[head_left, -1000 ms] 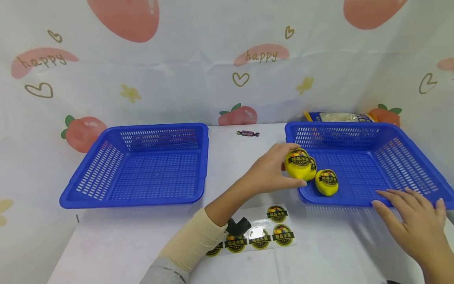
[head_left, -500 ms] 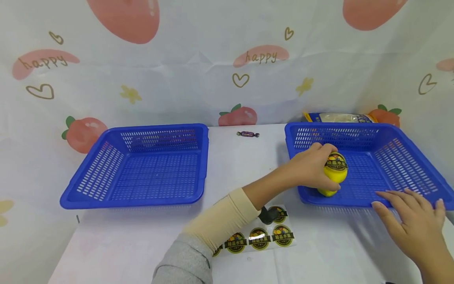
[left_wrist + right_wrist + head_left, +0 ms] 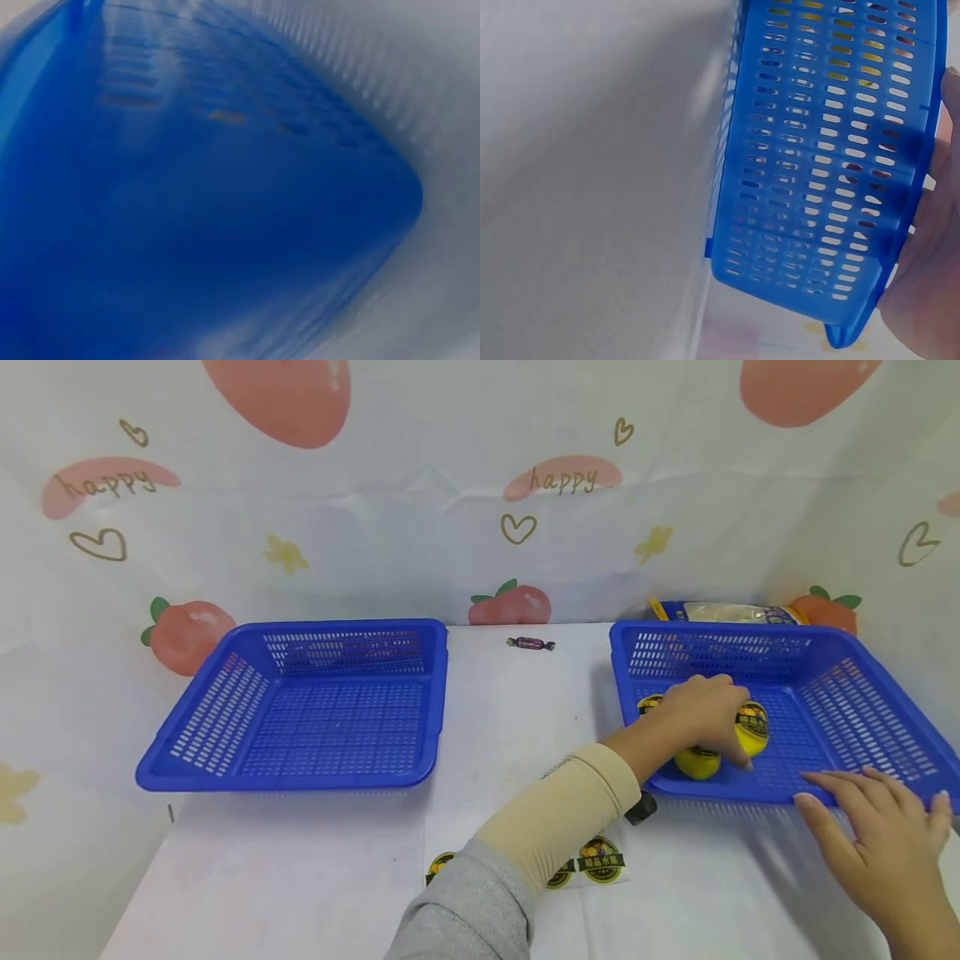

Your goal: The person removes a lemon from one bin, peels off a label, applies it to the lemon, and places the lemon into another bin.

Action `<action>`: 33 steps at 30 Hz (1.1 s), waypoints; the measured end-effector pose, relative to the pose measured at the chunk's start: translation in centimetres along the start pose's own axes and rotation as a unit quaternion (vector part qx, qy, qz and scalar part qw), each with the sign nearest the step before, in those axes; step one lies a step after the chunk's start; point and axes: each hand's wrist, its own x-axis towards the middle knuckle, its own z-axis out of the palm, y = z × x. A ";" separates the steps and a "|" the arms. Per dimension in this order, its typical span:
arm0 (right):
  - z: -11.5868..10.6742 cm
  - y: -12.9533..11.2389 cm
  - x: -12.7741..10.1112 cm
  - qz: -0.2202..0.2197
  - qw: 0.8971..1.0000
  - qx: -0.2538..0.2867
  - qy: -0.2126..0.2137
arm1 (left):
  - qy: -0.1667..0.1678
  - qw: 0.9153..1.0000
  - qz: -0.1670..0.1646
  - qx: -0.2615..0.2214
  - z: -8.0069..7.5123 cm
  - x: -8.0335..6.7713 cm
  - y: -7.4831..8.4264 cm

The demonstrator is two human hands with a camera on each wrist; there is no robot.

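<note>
Over the right blue basket (image 3: 806, 735), my left hand (image 3: 701, 714) reaches in from the left and grips a yellow lemon (image 3: 752, 731) bearing a round black and gold sticker, fingers behind it and thumb in front. Below the hand lies another stickered lemon (image 3: 697, 764), and a third lemon (image 3: 649, 703) shows partly behind the wrist. My right hand (image 3: 873, 847) rests on this basket's front rim, its fingers extended loosely. The right wrist view shows the slotted basket wall (image 3: 817, 165) beside the right hand (image 3: 922, 277). In the blurred left wrist view only blue basket plastic (image 3: 225, 202) shows.
Another blue basket (image 3: 337, 727) stands on the left of the white table. A sheet of round stickers (image 3: 602, 858) lies in front, partly under the left sleeve. A wrapped candy (image 3: 531, 643) sits at the back between the baskets, and a package (image 3: 727, 612) lies behind the right basket.
My left hand has moved right, carrying the lemon from the right basket's left edge farther over its inside. The right hand stays on the rim. The head view has shifted slightly.
</note>
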 end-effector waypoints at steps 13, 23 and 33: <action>-0.1 -0.3 -0.6 0.003 1.000 0.009 0.009 | -0.060 0.998 -0.006 0.015 3.2 0.7 1.1; 0.1 -0.5 -0.2 -0.012 0.999 0.035 0.035 | -0.066 0.997 -0.006 0.037 3.2 0.4 0.4; 0.0 -0.6 -0.3 -0.002 0.999 0.026 0.023 | 0.037 0.991 0.079 -0.099 1.5 -2.2 -2.9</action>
